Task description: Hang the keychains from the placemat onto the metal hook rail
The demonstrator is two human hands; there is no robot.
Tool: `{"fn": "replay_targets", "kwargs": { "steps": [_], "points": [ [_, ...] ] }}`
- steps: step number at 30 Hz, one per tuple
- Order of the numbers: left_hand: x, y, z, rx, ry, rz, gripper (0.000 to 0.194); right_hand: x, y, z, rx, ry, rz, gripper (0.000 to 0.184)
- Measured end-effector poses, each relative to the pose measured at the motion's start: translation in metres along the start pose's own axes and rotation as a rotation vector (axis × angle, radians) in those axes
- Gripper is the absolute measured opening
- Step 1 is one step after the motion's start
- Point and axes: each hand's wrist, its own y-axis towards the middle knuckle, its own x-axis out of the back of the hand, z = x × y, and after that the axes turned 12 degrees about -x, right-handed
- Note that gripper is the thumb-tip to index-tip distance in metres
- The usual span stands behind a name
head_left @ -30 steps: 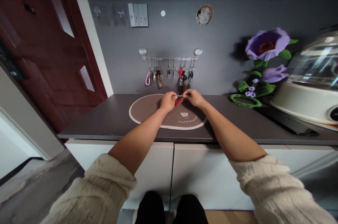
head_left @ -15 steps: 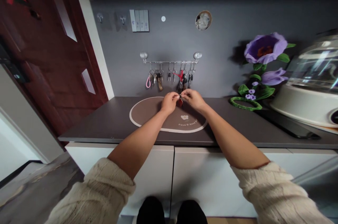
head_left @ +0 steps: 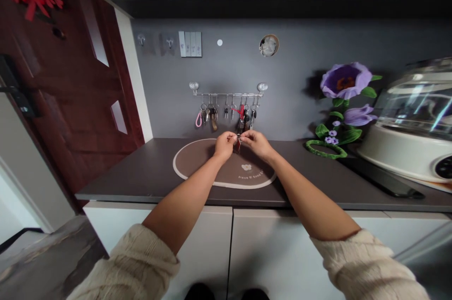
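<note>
1. Dark red, at far left: door (head_left: 67,83), beside the near end of the counter (head_left: 113,173).
2. Next along, flat on the counter: brown mat (head_left: 192,163) with a pale rim. Above and beyond it, on the wall: clear rail (head_left: 228,94) with keys on hooks, pink strap (head_left: 198,125) at the left end.
3. Left hand (head_left: 224,143), over the mat: grip narrow, thumb and finger pinched at the left side of what looks like a small metal ring (head_left: 239,135).
4. Between both sets of fingertips: that ring, with a slim red tag (head_left: 238,144) dangling below. Long axis of the tag roughly upright in view, just under the grip; contact with the mat, impossible to tell. Neither hand clearly nearer.
5. Right hand (head_left: 257,143): grip equally narrow, pinched at the ring's right side. Exact finger gap too small to tell.
6. Well apart, farther right: purple flower (head_left: 356,78), black slab (head_left: 384,180) and cream appliance (head_left: 388,142).
</note>
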Motion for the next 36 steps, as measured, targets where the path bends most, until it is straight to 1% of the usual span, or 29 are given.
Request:
{"fn": "replay_targets", "kwargs": {
  "steps": [4, 7, 11, 14, 16, 20, 22, 25, 31, 34, 36],
  "points": [
    [-0.002, 0.000, -0.001, 0.025, -0.065, -0.025, 0.008, -0.001, -0.001, 0.000, -0.031, 0.060, 0.011, 0.021],
    [-0.003, -0.001, -0.002, 0.007, -0.080, -0.037, 0.009, -0.002, -0.001, -0.002, -0.022, 0.110, 0.016, 0.021],
    [-0.003, -0.001, -0.004, 0.003, -0.088, -0.043, 0.010, 0.000, 0.001, -0.006, 0.018, 0.085, -0.009, 0.020],
    [-0.003, -0.001, -0.003, 0.008, -0.075, -0.056, 0.013, 0.002, 0.001, -0.008, 0.020, 0.073, -0.037, 0.019],
    [-0.003, -0.001, 0.000, 0.000, -0.055, -0.046, 0.014, 0.003, 0.001, -0.007, 0.012, 0.116, -0.055, 0.019],
    [-0.004, -0.002, 0.006, -0.014, -0.003, -0.002, 0.016, 0.008, 0.000, -0.002, -0.046, 0.300, -0.071, 0.017],
    [-0.004, -0.003, 0.009, -0.015, 0.029, 0.013, 0.016, 0.012, 0.001, 0.003, -0.097, 0.385, -0.086, 0.015],
    [-0.004, -0.005, 0.010, -0.015, 0.067, 0.025, 0.015, 0.022, 0.007, 0.011, -0.182, 0.450, -0.152, 0.011],
    [-0.004, -0.007, 0.009, 0.016, 0.125, 0.068, 0.015, 0.049, 0.034, 0.026, -0.288, 0.495, -0.324, 0.002],
    [-0.004, -0.007, 0.009, 0.020, 0.161, 0.077, 0.015, 0.060, 0.048, 0.032, -0.313, 0.503, -0.344, 0.008],
    [-0.005, -0.007, 0.011, 0.017, 0.177, 0.082, 0.016, 0.065, 0.055, 0.034, -0.335, 0.502, -0.357, 0.009]
  ]
}}
